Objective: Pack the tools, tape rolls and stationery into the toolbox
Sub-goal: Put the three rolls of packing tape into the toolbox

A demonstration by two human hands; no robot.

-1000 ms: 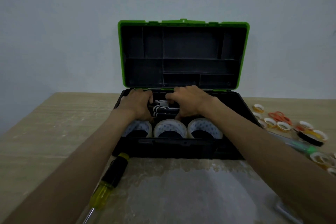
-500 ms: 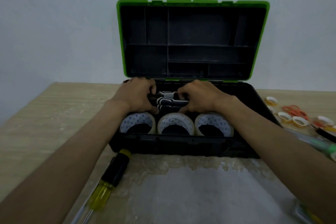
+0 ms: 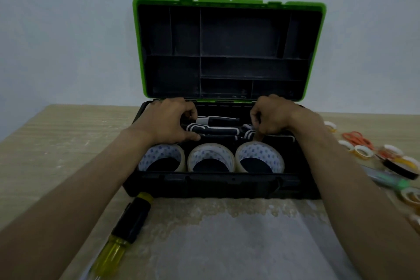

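The black toolbox (image 3: 218,185) stands open on the table, its green-edged lid (image 3: 229,48) upright. Three clear tape rolls (image 3: 210,159) stand in a row along its front wall. Behind them lie black tools with white-trimmed handles (image 3: 216,130). My left hand (image 3: 169,124) grips the left ends of those handles with curled fingers. At their right end my right hand (image 3: 271,116) pinches the tools, fingers curled down into the box. A black-and-yellow screwdriver (image 3: 126,229) lies on the table in front of the box's left corner.
Right of the box lie several small tape rings (image 3: 363,151), orange scissors (image 3: 356,137), a black tape roll (image 3: 401,167) and a green-handled tool (image 3: 388,179). A pale worn patch covers the table's near middle (image 3: 238,245). A wall stands close behind the lid.
My hands have moved apart along the tool handles, the right one sliding to the right end. The view has come closer to the box.
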